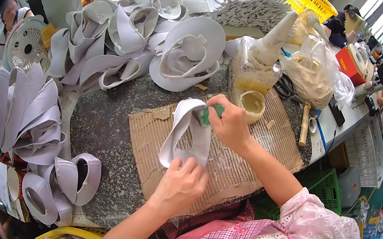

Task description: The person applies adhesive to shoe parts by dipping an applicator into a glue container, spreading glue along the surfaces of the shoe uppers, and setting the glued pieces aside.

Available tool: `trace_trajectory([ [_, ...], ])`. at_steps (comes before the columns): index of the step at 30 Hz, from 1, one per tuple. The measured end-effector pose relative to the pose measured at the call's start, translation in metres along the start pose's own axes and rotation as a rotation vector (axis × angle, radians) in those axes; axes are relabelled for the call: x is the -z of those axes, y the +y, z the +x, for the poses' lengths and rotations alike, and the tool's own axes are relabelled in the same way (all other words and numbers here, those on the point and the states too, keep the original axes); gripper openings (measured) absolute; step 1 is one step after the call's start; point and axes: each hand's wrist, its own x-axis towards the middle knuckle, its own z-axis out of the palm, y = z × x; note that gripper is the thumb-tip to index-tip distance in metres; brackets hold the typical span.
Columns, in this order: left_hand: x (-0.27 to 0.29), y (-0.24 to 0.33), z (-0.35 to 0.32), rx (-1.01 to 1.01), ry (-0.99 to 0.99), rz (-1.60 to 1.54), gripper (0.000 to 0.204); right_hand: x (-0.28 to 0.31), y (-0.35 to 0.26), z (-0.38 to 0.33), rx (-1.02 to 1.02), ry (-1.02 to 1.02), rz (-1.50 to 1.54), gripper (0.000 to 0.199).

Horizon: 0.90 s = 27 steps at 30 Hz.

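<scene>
A white shoe upper [180,130] lies over a corrugated cardboard sheet [148,131] on the dark stone slab in front of me. My left hand [181,181] is closed on the upper's near end, its fingers pinching the edge. In my right hand [228,122] a small green sponge [213,113] is gripped and pressed against the far right end of the upper. Just right of that hand stands a glue bottle [253,67] with a pale cone-shaped top and a round opening [252,103] low on its near side, crusted with dried glue.
Piles of white uppers [123,35] fill the table's far side and left [25,111]. At right lie black scissors [284,87], a wooden-handled tool [304,125] and a plastic bag [314,70]. A yellow basket [64,231] of white pieces stands lower left; a fan [25,44] is at far left.
</scene>
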Motion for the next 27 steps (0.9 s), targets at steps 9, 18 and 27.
trace_trajectory([
  [9, 0.001, -0.01, -0.02, 0.199, -0.003, -0.188, 0.023, 0.009, -0.01, 0.001, -0.248, -0.186, 0.123, 0.006],
  [18, 0.01, -0.028, -0.036, 0.227, -0.204, -0.047, 0.029, 0.094, 0.017, -0.006, -0.16, 0.239, 0.002, 0.007],
  [27, -0.014, -0.021, -0.052, 0.283, -0.061, -0.021, 0.042, 0.141, 0.036, -0.034, 0.107, -0.053, -0.062, 0.015],
])
